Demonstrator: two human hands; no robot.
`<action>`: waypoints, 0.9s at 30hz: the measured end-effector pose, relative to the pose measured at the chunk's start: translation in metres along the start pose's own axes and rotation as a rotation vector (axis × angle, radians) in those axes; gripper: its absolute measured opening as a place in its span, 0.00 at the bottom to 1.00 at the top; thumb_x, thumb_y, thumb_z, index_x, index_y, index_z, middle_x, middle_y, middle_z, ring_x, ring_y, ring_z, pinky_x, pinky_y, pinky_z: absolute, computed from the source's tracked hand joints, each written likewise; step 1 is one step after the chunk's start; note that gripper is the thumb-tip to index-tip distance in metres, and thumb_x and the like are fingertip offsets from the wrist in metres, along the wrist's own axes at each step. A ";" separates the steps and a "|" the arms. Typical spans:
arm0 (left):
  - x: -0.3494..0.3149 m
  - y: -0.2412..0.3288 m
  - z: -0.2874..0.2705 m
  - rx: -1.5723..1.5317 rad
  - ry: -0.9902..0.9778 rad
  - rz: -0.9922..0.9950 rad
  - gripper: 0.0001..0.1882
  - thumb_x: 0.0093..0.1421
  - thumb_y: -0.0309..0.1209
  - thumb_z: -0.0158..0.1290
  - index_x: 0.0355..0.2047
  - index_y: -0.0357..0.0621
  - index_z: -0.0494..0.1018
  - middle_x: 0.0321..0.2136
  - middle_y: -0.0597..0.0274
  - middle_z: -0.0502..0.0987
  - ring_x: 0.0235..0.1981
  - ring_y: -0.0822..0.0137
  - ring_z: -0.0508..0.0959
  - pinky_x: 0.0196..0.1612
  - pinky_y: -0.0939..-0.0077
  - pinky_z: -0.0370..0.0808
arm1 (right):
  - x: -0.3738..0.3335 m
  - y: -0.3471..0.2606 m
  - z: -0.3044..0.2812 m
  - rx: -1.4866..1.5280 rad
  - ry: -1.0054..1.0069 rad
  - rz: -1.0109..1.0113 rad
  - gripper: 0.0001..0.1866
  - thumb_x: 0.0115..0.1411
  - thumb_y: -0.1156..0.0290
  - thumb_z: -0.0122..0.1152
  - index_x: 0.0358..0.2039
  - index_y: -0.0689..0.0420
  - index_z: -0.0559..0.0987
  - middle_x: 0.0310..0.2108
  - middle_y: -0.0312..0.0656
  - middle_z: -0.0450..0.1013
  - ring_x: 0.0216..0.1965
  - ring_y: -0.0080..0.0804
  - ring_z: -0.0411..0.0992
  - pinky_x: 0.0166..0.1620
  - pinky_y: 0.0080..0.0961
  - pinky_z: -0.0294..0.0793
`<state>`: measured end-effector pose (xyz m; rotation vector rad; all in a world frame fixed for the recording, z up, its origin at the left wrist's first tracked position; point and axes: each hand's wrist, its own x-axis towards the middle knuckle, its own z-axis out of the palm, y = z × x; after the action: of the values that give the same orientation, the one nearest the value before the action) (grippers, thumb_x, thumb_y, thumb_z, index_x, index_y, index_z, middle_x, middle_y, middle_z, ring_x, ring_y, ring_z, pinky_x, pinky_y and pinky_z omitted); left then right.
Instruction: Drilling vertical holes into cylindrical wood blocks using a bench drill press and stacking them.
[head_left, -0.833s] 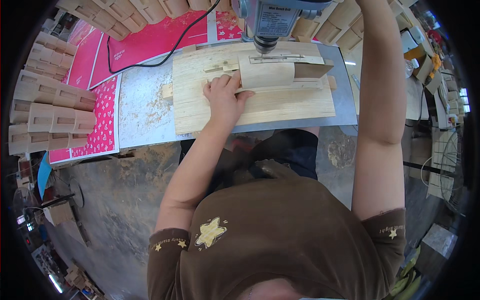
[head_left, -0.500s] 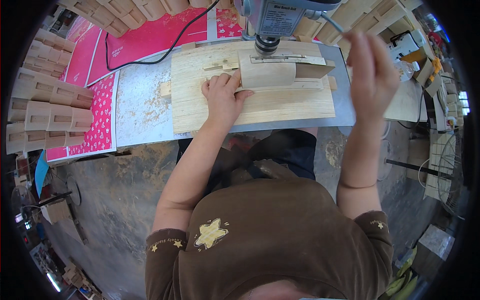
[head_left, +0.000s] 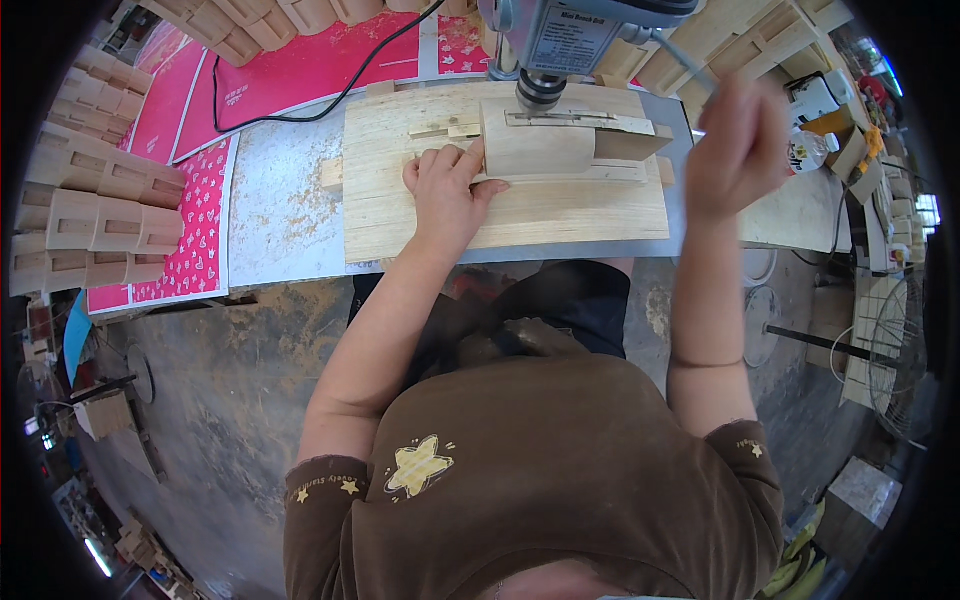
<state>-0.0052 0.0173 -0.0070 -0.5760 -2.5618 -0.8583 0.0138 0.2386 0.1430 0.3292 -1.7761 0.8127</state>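
A curved pale wooden piece (head_left: 540, 150) lies on a flat wooden board (head_left: 400, 225), beneath the chuck (head_left: 540, 92) of a small bench drill (head_left: 570, 40). My left hand (head_left: 445, 190) rests on the board. Its bent fingers press against the piece's left edge, with the thumb by the front corner. At the right, my right hand (head_left: 742, 145) is raised and closed round the outer end of the drill's thin lever (head_left: 685, 60), somewhat blurred. Whether a drill bit touches the wood cannot be made out. Narrow wooden strips (head_left: 580, 120) lie along the back of the piece.
Stacked curved wooden pieces (head_left: 110, 220) stand at the left, with more along the back. A black cable (head_left: 340, 95) crosses the pink sheet (head_left: 300, 80). A plastic bottle (head_left: 810, 150) stands at the right, and a fan (head_left: 895, 335) is beyond the table's right end.
My right hand has shifted slightly on the lever, and more of the lever shows. My left hand and the wooden piece keep their places relative to each other.
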 end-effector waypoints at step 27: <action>-0.041 -0.040 -0.142 -0.874 0.057 -0.738 0.12 0.46 0.33 0.66 0.22 0.40 0.74 0.18 0.69 0.72 0.21 0.81 0.67 0.25 0.85 0.63 | -0.081 0.011 -0.040 -0.271 -0.828 0.105 0.16 0.45 0.69 0.65 0.35 0.59 0.74 0.31 0.43 0.69 0.35 0.44 0.66 0.38 0.36 0.65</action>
<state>0.0407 -0.1125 0.0601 0.2403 -2.2283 -2.2247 0.0657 0.2597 0.0712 0.4290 -2.6627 0.5162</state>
